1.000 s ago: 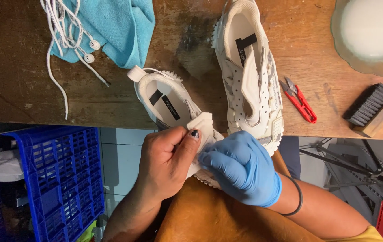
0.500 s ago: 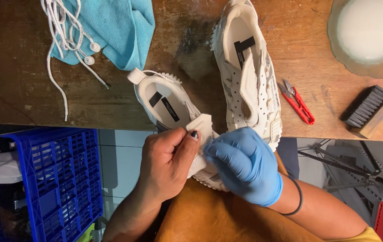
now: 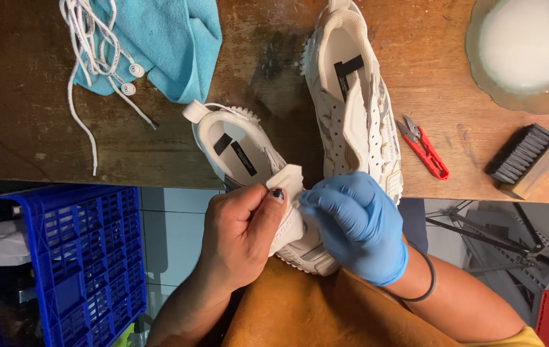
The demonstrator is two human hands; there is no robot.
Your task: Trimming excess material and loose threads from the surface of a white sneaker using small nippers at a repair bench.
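From the head view, a white sneaker [image 3: 258, 173] sits half on the near edge of the wooden table [image 3: 24, 128], its toe jutting out over the person's lap. It is unlaced, with a toothed sole rim, a black label on the insole and its tongue pulled up. The bare left hand [image 3: 239, 234] comes in from below, palm curled, thumb pinning that tongue flat against the fingers: a firm grasp on the shoe. The right hand [image 3: 358, 225], in a blue glove, is bunched up tight against the tongue from the other side, fingertips pressed to it; whether it pinches anything I cannot tell. Just beside it lies the second white sneaker [image 3: 355, 103], with red snips [image 3: 425, 146] and a black brush [image 3: 522, 154] to the right, and laces [image 3: 95, 51] on a blue cloth [image 3: 172, 38] to the left.
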